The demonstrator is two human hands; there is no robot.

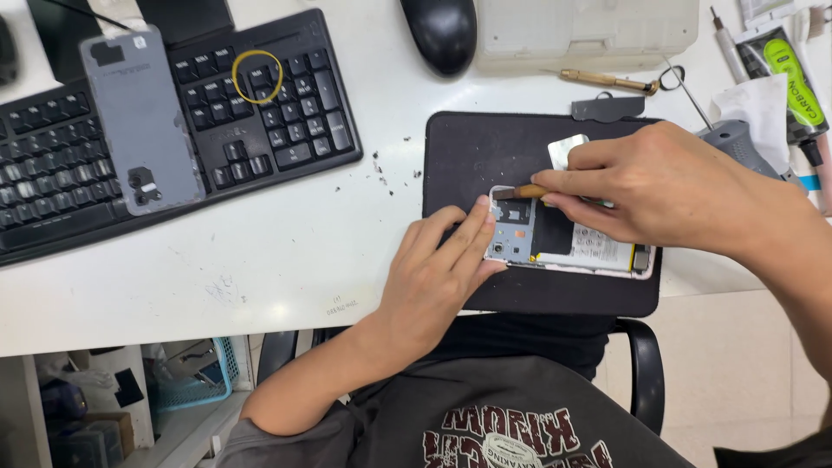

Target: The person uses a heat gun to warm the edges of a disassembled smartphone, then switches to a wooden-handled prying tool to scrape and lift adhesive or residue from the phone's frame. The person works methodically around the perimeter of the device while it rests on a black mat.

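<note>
An opened smartphone [555, 244], back cover off, lies on a black mat [485, 147] with its circuit board and battery exposed. My left hand [442, 264] presses on the phone's left end, fingers over the board. My right hand [667, 186] pinches a small screwdriver with a brownish handle [527, 191], its tip at the phone's upper left corner. The phone's grey back cover [143, 121] rests on a black keyboard [269, 113] at the upper left, apart from both hands.
A yellow rubber band [257, 76] lies on the keyboard. A black mouse [440, 33] and a pale plastic case [589, 30] sit at the back. A brass-handled tool [607, 81], a grey pick [607, 108] and other tools [784, 69] lie at the right. Below is a black chair arm [646, 373].
</note>
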